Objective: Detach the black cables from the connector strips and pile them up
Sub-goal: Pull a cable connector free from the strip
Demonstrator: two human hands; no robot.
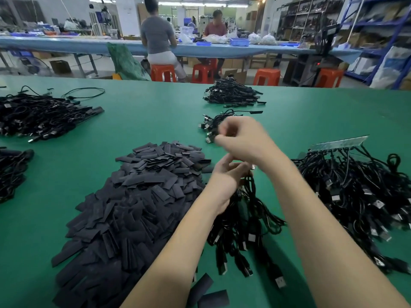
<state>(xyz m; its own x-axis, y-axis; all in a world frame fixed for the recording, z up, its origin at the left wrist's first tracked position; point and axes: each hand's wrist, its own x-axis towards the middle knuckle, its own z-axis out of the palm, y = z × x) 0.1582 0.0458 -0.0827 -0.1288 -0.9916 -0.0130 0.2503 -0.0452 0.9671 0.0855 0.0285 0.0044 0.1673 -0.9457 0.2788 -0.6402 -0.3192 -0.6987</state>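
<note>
Black cables [242,221] hang limp in a bunch below the left hand [224,176], whose curled fingers grip their upper ends; light and floppy, they look prone to tangling. Beyond those fingers, the right hand [241,137] is blurred, apparently pinching one cable end (I cannot tell for sure). Grasping at the stiff plug, close to the strip, seems best.

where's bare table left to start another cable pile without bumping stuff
Bare green table lies between the left cable heap and the two small cable piles. More lies at far right, beyond the connector strip. It is crowded near you: the black sleeve heap, the cable bunch under both hands, and the tangle at right.
</note>
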